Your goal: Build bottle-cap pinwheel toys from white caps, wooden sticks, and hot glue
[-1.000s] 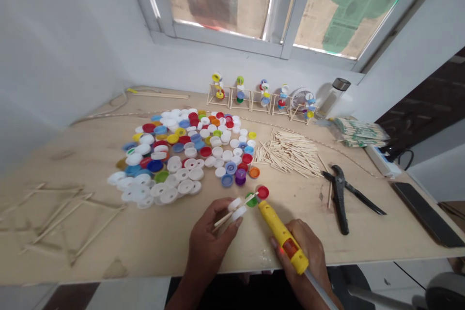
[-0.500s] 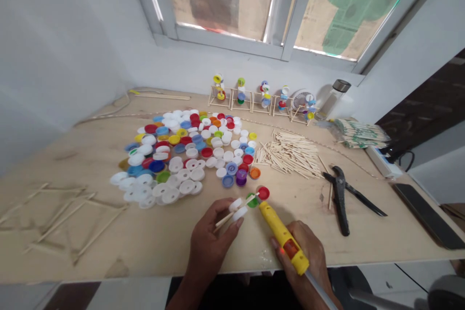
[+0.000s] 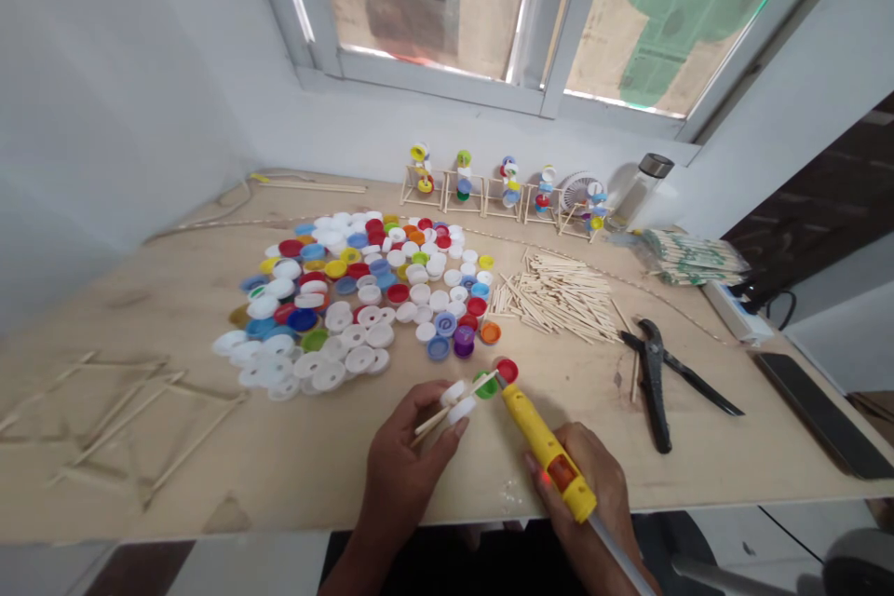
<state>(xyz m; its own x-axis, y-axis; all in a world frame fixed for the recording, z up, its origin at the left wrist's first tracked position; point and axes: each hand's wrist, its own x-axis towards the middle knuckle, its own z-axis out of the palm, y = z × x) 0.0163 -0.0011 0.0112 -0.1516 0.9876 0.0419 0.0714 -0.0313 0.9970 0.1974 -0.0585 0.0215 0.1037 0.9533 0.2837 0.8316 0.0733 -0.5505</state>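
Observation:
My left hand pinches a thin wooden stick with white bottle caps, a green cap and a red cap on or beside it, just above the plywood table. My right hand grips a yellow glue gun with an orange trigger. Its nozzle points up-left and touches the stick near the red cap. A large heap of coloured and white bottle caps lies just beyond the hands.
A pile of short wooden sticks lies right of the caps. Black pliers and a dark phone rest at the right. Several small stick-and-cap models, a small fan and a bottle line the back wall. Glued stick frames lie at the left.
The hands stay almost still; the glue gun shifts very slightly at the stick. The view has drifted a little.

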